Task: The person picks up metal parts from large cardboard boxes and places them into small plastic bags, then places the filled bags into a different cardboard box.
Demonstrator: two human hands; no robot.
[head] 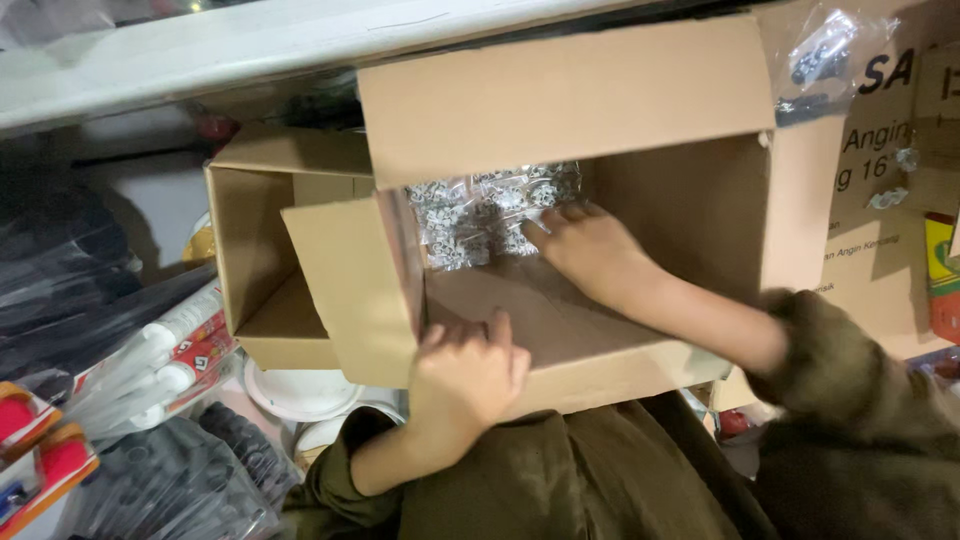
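1. Right hand (590, 250) deep inside cardboard box (560, 100), fingers spread on clear bags of small parts (480, 210) at back-left corner.
2. Left hand (465, 375) grips box's front wall, fingers curled over rim.

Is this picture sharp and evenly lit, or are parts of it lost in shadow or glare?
Head view: fairly sharp at the middle, where the right hand reaches the shiny clear bags, which glint; the left hand on the cardboard box rim is well lit; the left edge falls into dark shadow, and the pale shelf above looks slightly washed out.
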